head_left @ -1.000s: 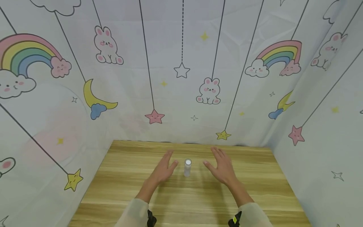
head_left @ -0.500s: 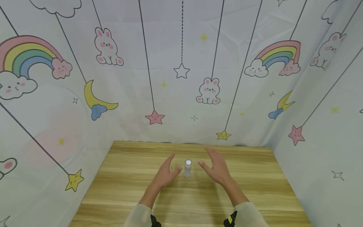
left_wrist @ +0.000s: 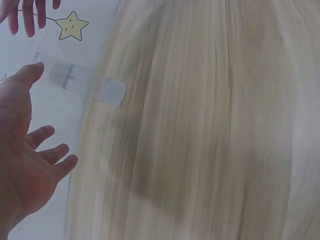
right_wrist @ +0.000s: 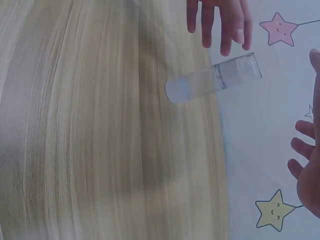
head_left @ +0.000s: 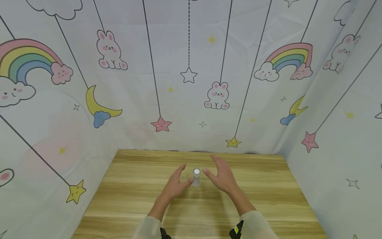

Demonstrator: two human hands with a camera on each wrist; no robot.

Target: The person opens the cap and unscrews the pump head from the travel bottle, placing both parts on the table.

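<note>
A small, clear cylindrical bottle with a see-through cap stands upright on the wooden table, between the two hands in the head view. Its whitish base and the white part under the cap show through in the left wrist view, where the bottle appears sideways. To its left is my left hand, fingers spread and thumb tip close to the bottle's side. My right hand faces it from the right, also spread, with its thumb near the cap. Both palms hold nothing. The right wrist view shows a gap between the bottle and my right hand.
The wood-grain table ends at the back against a white fabric backdrop. Printed rainbows, rabbits, moons and stars decorate it, and it rises on the left and right too. Dark wrist straps sit at the pale sleeves.
Both hands have come inward toward the bottle, the right one moving farther left and the left one slightly right. The bottle stays in its place.
</note>
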